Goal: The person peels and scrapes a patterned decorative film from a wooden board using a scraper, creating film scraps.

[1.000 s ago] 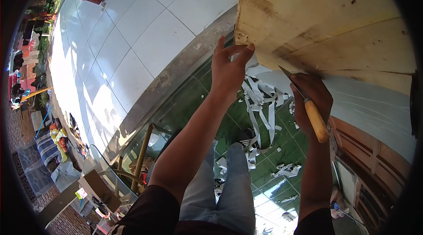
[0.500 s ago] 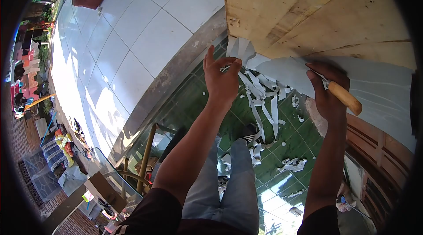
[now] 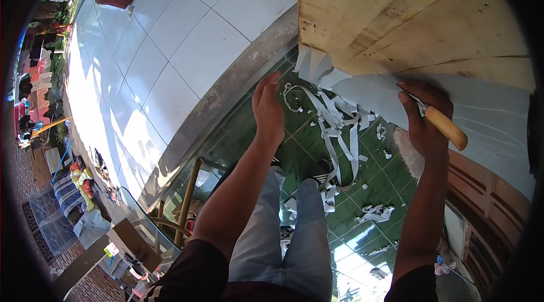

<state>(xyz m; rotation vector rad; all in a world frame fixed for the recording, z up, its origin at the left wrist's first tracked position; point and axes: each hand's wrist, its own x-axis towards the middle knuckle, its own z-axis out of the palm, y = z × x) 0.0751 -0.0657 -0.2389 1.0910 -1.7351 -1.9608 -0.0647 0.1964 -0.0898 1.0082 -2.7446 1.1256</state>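
below panel (image 3: 396,13), left hand (image 3: 268,110) now strip-free

Pale yellow-brown wooden board (image 3: 396,13), streaked with darker brown stains, lies above the right fingers (image 3: 422,95). Light grey peeled strips (image 3: 334,126) hang between both hands' fingers. Tan wooden knife handle (image 3: 446,127) sits inside the right fingers. Glossy dark green square tiles (image 3: 294,143) lie below the left fingers (image 3: 266,86); white tiles (image 3: 187,47) beyond them.
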